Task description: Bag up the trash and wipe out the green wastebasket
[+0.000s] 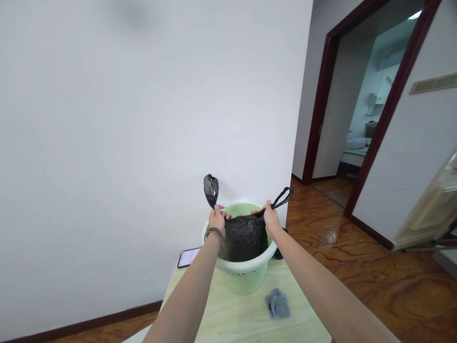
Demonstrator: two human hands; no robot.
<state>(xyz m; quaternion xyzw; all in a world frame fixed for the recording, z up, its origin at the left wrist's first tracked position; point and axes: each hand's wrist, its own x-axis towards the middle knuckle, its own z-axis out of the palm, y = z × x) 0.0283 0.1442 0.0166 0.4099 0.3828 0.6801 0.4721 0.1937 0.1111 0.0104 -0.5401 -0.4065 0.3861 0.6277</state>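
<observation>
A black plastic bag (246, 238) is stretched between my two hands, hanging within the mouth of a pale green bin (243, 281) with a white rim. My left hand (217, 220), with a beaded bracelet at the wrist, is closed on the bag's left side, and one loop handle sticks up above it. Closed on the right side, my right hand (270, 220) has the other loop handle pointing out to the right. The bin's inner bottom is hidden behind the bag.
The bin stands on a light wooden table (228, 324) against a white wall (143, 143). A phone (188, 257) lies left of the bin, and a crumpled grey plastic piece (278, 303) lies in front of it, to the right. Beyond is a doorway with a dark red frame (321, 105).
</observation>
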